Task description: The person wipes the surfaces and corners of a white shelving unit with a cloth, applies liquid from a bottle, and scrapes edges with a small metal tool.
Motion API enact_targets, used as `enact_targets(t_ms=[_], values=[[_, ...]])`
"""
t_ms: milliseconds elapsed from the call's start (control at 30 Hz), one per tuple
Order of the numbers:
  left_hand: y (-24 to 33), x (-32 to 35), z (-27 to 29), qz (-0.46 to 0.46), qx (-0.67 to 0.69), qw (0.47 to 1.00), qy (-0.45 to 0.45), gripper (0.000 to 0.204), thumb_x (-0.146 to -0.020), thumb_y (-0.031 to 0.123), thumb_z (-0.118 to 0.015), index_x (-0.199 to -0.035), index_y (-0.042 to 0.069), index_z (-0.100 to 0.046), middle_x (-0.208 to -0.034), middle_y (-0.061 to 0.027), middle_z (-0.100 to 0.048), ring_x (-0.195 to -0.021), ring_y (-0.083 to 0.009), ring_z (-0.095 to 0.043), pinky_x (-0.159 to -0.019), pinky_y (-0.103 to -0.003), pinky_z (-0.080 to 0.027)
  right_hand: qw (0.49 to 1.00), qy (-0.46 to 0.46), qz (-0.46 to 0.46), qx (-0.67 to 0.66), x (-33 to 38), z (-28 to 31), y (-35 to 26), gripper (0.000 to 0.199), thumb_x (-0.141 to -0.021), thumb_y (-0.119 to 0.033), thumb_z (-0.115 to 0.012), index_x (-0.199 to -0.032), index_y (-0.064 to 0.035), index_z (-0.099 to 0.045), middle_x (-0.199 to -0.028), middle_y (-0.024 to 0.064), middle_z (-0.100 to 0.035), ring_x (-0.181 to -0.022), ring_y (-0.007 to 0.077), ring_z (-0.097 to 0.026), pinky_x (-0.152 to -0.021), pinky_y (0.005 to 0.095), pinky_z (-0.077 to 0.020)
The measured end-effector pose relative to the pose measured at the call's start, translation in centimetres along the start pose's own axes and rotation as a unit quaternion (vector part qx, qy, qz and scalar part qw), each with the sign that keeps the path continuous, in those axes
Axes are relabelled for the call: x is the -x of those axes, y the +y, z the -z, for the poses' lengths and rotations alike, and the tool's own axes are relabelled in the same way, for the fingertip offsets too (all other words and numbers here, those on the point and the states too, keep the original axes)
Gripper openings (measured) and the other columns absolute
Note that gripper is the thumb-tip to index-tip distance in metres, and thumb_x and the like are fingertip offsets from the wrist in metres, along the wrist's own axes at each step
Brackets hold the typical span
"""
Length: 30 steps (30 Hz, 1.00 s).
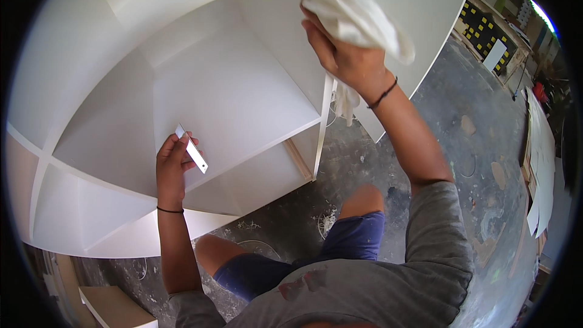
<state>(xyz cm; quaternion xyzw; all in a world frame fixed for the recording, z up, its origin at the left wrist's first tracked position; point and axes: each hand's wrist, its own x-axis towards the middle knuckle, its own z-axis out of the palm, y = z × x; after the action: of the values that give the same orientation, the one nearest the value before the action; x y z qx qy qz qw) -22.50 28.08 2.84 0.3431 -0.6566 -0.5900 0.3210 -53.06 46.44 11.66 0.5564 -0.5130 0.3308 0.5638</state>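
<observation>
We lose the fingertips of the right hand (pixel 343 54) under the white cloth (pixel 358 15) it presses on the white cabinet (pixel 231 91). The cabinet's top and left side run out past the rim. Far right, the stacked boards (pixel 540 164) bend and blur; we can't make out their edges.

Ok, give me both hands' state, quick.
Left hand: closed on a small flat white tool.
Right hand: closed on a white cloth, pressed against the white cabinet.
</observation>
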Motion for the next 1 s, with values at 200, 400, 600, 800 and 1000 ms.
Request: enact_targets(t_ms=[200,400,600,800,1000], values=[[-0.3,-0.1,-0.3,-0.007,-0.023,0.999,0.044,0.023,-0.094,0.028,-0.058,-0.105,0.008,-0.061,-0.095,-0.0032,-0.064,-0.075,-0.0116,-0.062,-0.062,-0.024,-0.053,0.994,-0.029,-0.061,-0.086,6.9,0.1,-2.1,0.014,-0.056,-0.006,-0.066,-0.065,-0.0107,-0.056,-0.073,0.0035,-0.048,-0.063,0.0222,-0.049,-0.052,0.0341,-0.0402],[-0.9,-0.6,0.5,-0.051,0.028,0.998,-0.019,0.02,-0.097,0.022,-0.054,-0.106,0.005,-0.061,-0.096,-0.0063,-0.065,-0.07,-0.0121,-0.063,-0.06,-0.026,-0.056,0.969,0.127,-0.049,-0.204,1.7,-2.0,1.0,0.025,-0.059,-0.007,-0.063,-0.083,-0.0058,-0.057,-0.085,0.0139,-0.047,-0.075,0.0327,-0.046,-0.064,0.0415,-0.0402],[-0.9,-0.2,1.0,-0.056,0.01,0.998,-0.003,0.021,-0.096,0.022,-0.055,-0.11,0.006,-0.057,-0.101,-0.0075,-0.061,-0.077,-0.0123,-0.062,-0.071,-0.027,-0.057,0.837,0.08,-0.291,-0.456,1.2,-2.4,-1.6,0.044,-0.078,-0.006,-0.061,-0.117,0.0017,-0.043,-0.11,0.0235,-0.048,-0.103,0.0407,-0.047,-0.086,0.0463,-0.0433],[-0.3,0.3,1.2,-0.052,-0.009,0.998,0.022,0.027,-0.096,0.026,-0.056,-0.112,0.004,-0.054,-0.101,-0.0072,-0.059,-0.079,-0.0137,-0.058,-0.068,-0.023,-0.049,0.83,0.094,-0.435,-0.335,17.9,-3.3,-11.0,0.023,-0.087,-0.009,-0.053,-0.107,-0.0031,-0.063,-0.101,0.0186,-0.064,-0.091,0.0397,-0.06,-0.08,0.0471,-0.048],[-0.4,0.3,0.9,-0.06,-0.034,0.997,0.046,0.026,-0.096,0.027,-0.055,-0.113,0.007,-0.053,-0.102,-0.0058,-0.058,-0.081,-0.0129,-0.056,-0.069,-0.02,-0.047,0.848,-0.154,-0.46,-0.215,39.2,0.3,-16.0,0.023,-0.075,-0.012,-0.056,-0.096,-0.0116,-0.065,-0.101,0.0105,-0.064,-0.094,0.0296,-0.06,-0.085,0.0445,-0.0456]])
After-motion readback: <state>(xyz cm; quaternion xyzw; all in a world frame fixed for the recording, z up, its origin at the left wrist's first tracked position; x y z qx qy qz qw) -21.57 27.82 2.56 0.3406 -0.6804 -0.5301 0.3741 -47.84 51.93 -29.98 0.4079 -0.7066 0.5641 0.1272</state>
